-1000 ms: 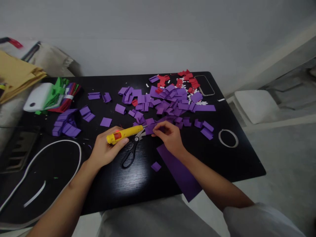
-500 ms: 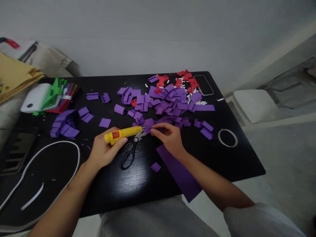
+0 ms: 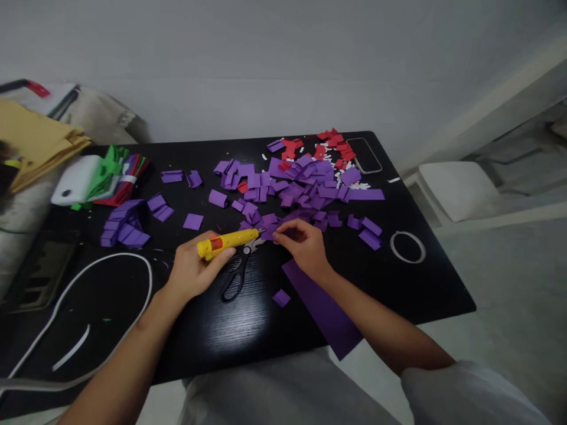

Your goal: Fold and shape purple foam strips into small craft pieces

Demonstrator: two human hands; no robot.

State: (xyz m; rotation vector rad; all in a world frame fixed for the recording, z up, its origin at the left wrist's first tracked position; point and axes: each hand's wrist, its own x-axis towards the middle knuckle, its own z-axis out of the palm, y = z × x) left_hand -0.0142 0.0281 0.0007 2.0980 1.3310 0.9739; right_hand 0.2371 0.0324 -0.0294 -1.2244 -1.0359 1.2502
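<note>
Pale grey wall [image 3: 266, 71] rose behind a black table [image 3: 398, 295], whose top was strewn with cut paper. Taking the meeting point of the two hands as the centre of the dial, a loose heap of purple pieces [image 3: 321, 192] spread from eleven o'clock round to two. Red pieces [image 3: 336, 140] and white scraps [image 3: 355, 185] lay at its far edge, between one and two o'clock, just beside a thin rounded frame [image 3: 364, 172].

The left hand [image 3: 190, 268] was wrapped around a yellow glue gun [image 3: 230, 240], its metal nozzle directed at three o'clock. Facing it, the right hand [image 3: 305, 245] had thumb and forefinger pressed together on a small purple piece [image 3: 269, 229] — right at the nozzle's tip, though whether the two touched could not be told.

Black-handled scissors [image 3: 240, 273] lay at about half past seven, their blades partly hidden below the gun. A folded purple scrap [image 3: 282, 298] sat near six o'clock; at half past four a long purple sheet [image 3: 325, 310] passed under the right forearm and jutted over the near table edge.

Out at three o'clock rested a pale ring [image 3: 410, 262]. Toward nine lay a folded purple cluster [image 3: 126, 221], with green strips [image 3: 105, 174] beyond it at half past nine — and a white cable [image 3: 149, 277] looped around eight.
</note>
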